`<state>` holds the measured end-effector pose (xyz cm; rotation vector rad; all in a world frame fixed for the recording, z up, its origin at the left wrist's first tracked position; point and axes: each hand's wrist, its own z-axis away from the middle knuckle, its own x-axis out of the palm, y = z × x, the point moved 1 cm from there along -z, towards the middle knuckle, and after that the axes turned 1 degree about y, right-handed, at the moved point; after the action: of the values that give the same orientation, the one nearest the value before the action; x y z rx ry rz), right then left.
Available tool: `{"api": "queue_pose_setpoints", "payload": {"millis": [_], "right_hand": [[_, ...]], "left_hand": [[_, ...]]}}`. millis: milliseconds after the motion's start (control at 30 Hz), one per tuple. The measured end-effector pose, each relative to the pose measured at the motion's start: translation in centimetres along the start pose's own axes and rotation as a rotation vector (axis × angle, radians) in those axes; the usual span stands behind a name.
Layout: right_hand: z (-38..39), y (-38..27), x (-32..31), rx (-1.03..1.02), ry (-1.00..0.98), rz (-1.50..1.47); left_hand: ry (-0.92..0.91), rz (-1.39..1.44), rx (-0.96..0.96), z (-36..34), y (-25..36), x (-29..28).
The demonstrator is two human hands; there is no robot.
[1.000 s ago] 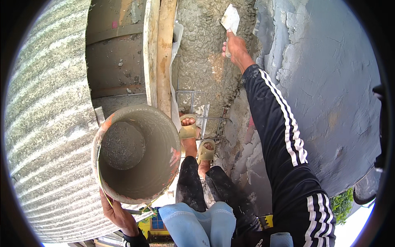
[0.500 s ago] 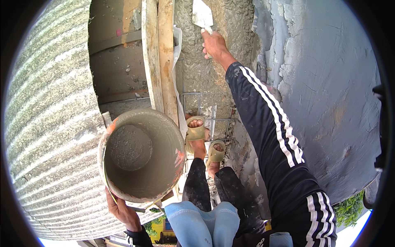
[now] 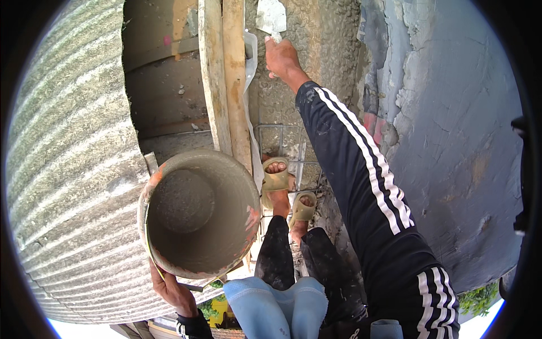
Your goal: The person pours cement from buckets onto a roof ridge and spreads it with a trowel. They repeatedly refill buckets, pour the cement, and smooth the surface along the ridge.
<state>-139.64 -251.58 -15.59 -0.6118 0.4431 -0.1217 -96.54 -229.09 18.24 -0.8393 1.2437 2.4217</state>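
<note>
1. Head view: a trowel (image 3: 271, 17) sits just beyond the right hand (image 3: 284, 61), its pale, smeared blade pointing away from the knuckles.
2. That hand is closed around the trowel's handle.
3. Rough grey concrete (image 3: 327, 73) spreads beneath and to the right of the right hand; whether the blade touches it, I cannot tell.
4. Just above the left hand (image 3: 174, 291) is a round bucket (image 3: 228, 226), mouth toward the camera. Grey residue coats its inner wall, with a rough grey layer at the round bottom, depth unclear.
5. The left hand touches the bucket's near rim; its fingers are partly hidden, so I cannot tell how tightly they close.
6. Two wooden boards (image 3: 234, 73) run left of the right hand.
7. Corrugated sheeting (image 3: 73, 141) lies left of the left hand.
</note>
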Motion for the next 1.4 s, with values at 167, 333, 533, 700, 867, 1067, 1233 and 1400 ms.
{"api": "queue_pose_setpoints", "payload": {"millis": [167,333,533,700,867,1067,1233,1400], "right_hand": [[1.6,-1.4,-2.8,0.019,-0.072,0.386],[0.3,-4.4,-6.4,-0.201,0.034,0.682],[0.5,-6.3,-7.7,-0.258,0.146,0.683],[-4.7,-5.6,-8.5,-0.19,0.218,0.712],[-4.6,-1.4,-11.4,-0.065,0.409,0.573],[-5.2,-5.7,-3.5,-0.277,0.249,0.564],[-5.9,-5.9,-2.9,-0.194,0.342,0.426],[-6.2,-4.2,-9.5,0.028,0.18,0.033]], "left_hand": [[0.029,0.084,-0.032,-0.2,0.8,0.5],[-0.007,0.072,0.0,-0.4,1.2,0.9],[-0.002,0.11,-0.023,-0.5,0.9,0.8],[0.001,0.145,0.017,-0.3,1.1,0.9],[0.005,0.165,-0.041,-0.2,0.4,0.9],[0.038,0.096,-0.012,-0.3,0.6,1.0],[0.042,0.039,-0.01,-0.2,1.2,0.9],[0.021,0.134,-0.009,-0.5,0.6,1.1]]}}
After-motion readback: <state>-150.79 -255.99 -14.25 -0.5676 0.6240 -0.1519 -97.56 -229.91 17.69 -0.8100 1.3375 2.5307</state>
